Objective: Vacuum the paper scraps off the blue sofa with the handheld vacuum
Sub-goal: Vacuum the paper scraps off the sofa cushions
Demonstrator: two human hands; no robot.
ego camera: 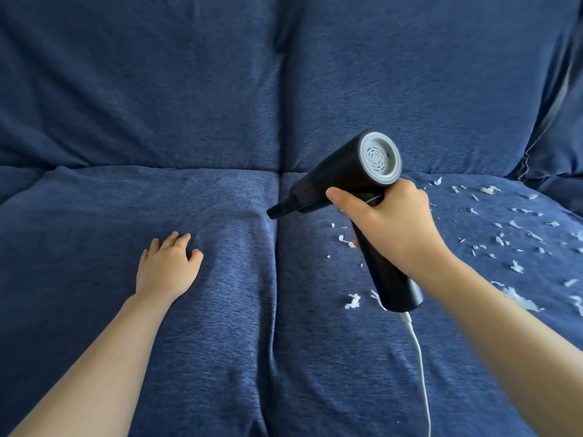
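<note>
The right hand [389, 225] wraps its fingers around the black handheld vacuum [356, 197] at its stiff handle (best hold, probably light), nozzle above the blue sofa [189, 342] seam, featherweight paper scraps [504, 238] rightward, while the left hand [167, 263] rests spread on the cushion.

A blue sofa [205, 326] fills the whole view; no wall, floor or window shows. Two seat cushions meet at a seam [273, 279] running toward the viewer, and two back cushions [142, 89] rise behind them, parted above that seam. To the right of the seam, at the far edge, stands a padded armrest [558, 127]. Soft, even light falls across the nubby fabric.
</note>
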